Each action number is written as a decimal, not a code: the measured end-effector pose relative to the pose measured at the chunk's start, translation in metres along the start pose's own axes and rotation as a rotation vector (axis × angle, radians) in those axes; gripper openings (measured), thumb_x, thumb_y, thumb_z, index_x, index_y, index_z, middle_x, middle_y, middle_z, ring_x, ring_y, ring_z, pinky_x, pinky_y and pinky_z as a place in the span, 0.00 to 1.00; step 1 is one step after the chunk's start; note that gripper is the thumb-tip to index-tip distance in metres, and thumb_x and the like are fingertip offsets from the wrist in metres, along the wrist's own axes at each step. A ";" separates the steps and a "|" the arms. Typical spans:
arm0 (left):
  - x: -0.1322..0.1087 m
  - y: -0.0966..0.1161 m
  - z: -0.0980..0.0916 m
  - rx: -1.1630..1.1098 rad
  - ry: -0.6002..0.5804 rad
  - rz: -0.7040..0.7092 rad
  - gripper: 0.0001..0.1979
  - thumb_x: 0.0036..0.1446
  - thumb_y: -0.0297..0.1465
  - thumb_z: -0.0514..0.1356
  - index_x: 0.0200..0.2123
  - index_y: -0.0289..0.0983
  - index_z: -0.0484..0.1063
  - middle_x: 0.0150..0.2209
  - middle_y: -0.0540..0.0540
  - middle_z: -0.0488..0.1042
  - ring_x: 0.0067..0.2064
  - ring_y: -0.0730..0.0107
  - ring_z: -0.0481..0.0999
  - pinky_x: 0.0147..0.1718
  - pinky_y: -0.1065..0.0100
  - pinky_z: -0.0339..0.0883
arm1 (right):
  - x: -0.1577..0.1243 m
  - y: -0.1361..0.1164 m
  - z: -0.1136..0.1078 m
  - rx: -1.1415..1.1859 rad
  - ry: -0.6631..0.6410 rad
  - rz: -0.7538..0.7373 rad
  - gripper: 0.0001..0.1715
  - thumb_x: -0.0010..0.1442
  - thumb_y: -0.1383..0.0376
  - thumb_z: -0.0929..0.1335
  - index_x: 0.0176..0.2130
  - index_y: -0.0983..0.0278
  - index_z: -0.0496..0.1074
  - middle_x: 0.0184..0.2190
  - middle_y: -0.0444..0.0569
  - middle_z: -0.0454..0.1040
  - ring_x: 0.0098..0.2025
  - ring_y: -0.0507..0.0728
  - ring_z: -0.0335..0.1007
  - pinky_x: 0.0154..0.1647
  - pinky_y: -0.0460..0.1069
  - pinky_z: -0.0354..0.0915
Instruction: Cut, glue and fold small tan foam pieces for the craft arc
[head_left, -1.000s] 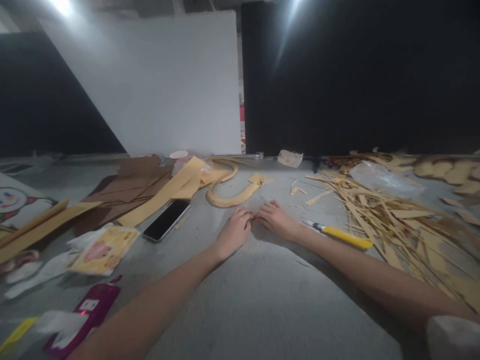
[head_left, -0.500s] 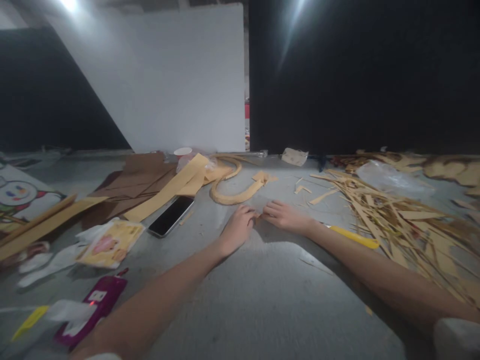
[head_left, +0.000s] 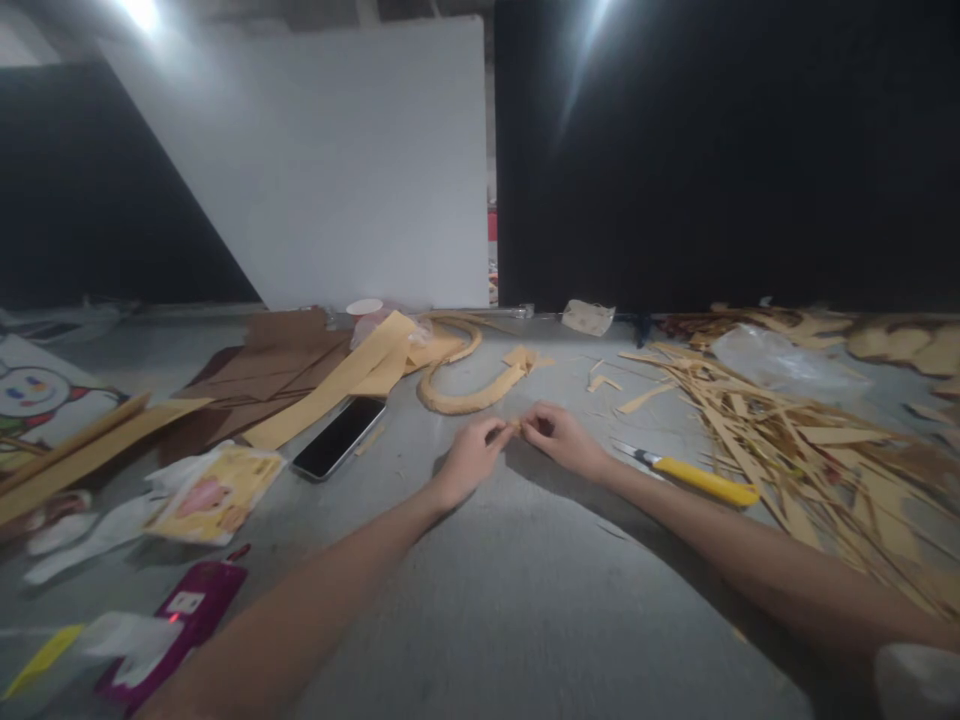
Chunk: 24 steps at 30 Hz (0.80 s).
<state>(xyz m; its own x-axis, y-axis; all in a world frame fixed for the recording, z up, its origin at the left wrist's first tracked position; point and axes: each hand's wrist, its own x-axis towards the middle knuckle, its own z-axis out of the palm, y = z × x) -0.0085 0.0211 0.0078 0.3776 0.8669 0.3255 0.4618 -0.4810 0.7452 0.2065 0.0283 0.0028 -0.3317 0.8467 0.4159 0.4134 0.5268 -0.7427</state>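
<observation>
My left hand (head_left: 472, 458) and my right hand (head_left: 561, 438) meet fingertip to fingertip over the grey table (head_left: 495, 600). Between them is a small tan scrap (head_left: 517, 426), pinched from both sides; its exact kind is too small to make out. Just beyond my fingers lies a curved tan strip (head_left: 465, 403), bent like a hook, with a ragged right end. A yellow utility knife (head_left: 705, 482) with its blade out rests beside my right forearm.
To the left lie a phone (head_left: 339, 438), tan strips (head_left: 337, 385), brown sheets (head_left: 277, 355), a tissue pack (head_left: 217, 497) and a purple device (head_left: 180, 630). A heap of thin tan offcuts (head_left: 787, 430) and a clear plastic bag (head_left: 784, 360) spread at the right. Upright panels (head_left: 360, 160) stand behind.
My fingers have curled into clearer pinches, and the tan scrap now shows between them. My right wrist has shifted left, uncovering the knife's blade.
</observation>
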 end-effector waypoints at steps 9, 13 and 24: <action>0.002 -0.007 0.000 -0.065 0.016 -0.045 0.18 0.72 0.41 0.58 0.37 0.36 0.82 0.36 0.45 0.83 0.39 0.61 0.79 0.41 0.66 0.68 | -0.006 -0.013 -0.006 0.053 0.023 -0.133 0.13 0.75 0.57 0.66 0.47 0.61 0.76 0.34 0.44 0.65 0.37 0.56 0.66 0.42 0.51 0.64; 0.001 -0.008 -0.001 -0.061 0.008 -0.044 0.17 0.72 0.41 0.59 0.39 0.37 0.83 0.38 0.44 0.85 0.41 0.60 0.81 0.42 0.65 0.68 | -0.006 -0.013 -0.007 0.059 0.014 -0.112 0.16 0.75 0.53 0.66 0.49 0.62 0.76 0.35 0.45 0.65 0.38 0.56 0.66 0.42 0.51 0.64; 0.001 -0.011 0.000 -0.062 0.047 -0.112 0.13 0.69 0.36 0.61 0.38 0.39 0.85 0.38 0.45 0.86 0.41 0.59 0.83 0.43 0.64 0.72 | -0.004 -0.010 -0.013 0.168 -0.160 -0.079 0.21 0.77 0.52 0.65 0.48 0.62 0.82 0.40 0.52 0.76 0.42 0.59 0.72 0.43 0.53 0.66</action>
<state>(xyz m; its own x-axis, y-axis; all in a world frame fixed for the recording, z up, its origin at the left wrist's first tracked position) -0.0133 0.0267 0.0000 0.2877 0.9206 0.2642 0.4477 -0.3731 0.8126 0.2146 0.0210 0.0151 -0.4932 0.7738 0.3974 0.2381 0.5595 -0.7939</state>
